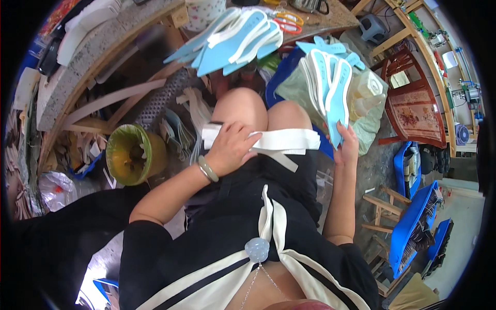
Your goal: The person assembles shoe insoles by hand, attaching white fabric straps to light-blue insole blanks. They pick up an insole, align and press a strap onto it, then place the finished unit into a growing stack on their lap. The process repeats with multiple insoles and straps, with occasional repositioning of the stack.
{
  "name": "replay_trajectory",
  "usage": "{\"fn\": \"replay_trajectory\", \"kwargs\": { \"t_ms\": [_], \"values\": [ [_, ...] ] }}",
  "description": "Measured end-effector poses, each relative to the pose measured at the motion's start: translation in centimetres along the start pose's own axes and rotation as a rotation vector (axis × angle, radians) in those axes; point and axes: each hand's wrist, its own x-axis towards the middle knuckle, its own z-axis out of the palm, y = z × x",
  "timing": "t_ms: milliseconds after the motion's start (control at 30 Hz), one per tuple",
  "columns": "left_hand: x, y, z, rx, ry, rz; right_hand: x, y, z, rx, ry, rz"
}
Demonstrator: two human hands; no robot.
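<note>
A stack of white strips (pixel 289 139) lies across my thighs, one strip askew beneath the others. My left hand (pixel 230 147) rests palm down over the stack's left part, thumb and forefinger apart. On the right, my right hand (pixel 347 144) pinches the narrow lower end of a light blue, insole-shaped piece (pixel 338 98) with a white band along it. Several similar banded pieces fan out beside it; whether my fingers hold them too is hard to tell. More blue and white pieces (pixel 240 41) are heaped at the table's near edge.
Scissors with orange and yellow handles (pixel 287 23) lie on the table (pixel 336 15). A lined yellow bin (pixel 137 155) stands at left. A pale green bag (pixel 369 132) and a clear plastic jug (pixel 366 95) are at right, near a red wooden chair (pixel 416 101) and blue trays (pixel 411 227).
</note>
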Motion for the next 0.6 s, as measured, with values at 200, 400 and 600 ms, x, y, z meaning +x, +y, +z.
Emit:
{"fn": "replay_trajectory", "kwargs": {
  "t_ms": [200,400,600],
  "values": [
    [1.6,0.9,1.5,-0.06,0.019,0.035,1.9,0.5,-3.3,-0.032,-0.045,-0.025],
    [4.2,2.0,2.8,-0.068,-0.042,0.065,5.7,3.2,-8.0,-0.055,-0.166,-0.017],
    [5.9,1.7,3.7,-0.051,-0.098,0.033,10.0,5.5,-9.5,-0.048,-0.186,0.126]
  ]
}}
